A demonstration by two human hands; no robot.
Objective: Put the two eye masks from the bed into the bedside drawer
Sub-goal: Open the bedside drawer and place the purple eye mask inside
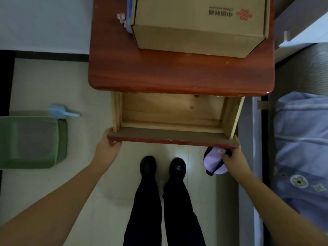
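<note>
The bedside drawer [173,137] is pulled out from under the red-brown bedside table [177,73], and its bare wooden inside holds nothing. My left hand [108,146] grips the left end of the drawer front. My right hand [234,157] touches the right end of the drawer front while holding a lilac eye mask [213,162] with black edging, which hangs just below that corner. I cannot tell whether a second mask is bundled with it; none other shows.
A cardboard box [198,23] fills the back of the table top. The bed with a blue patterned quilt [301,139] lies to the right. A green bin [32,141] and a blue scoop [62,112] sit on the tiled floor at left. My shoes [162,166] stand below the drawer.
</note>
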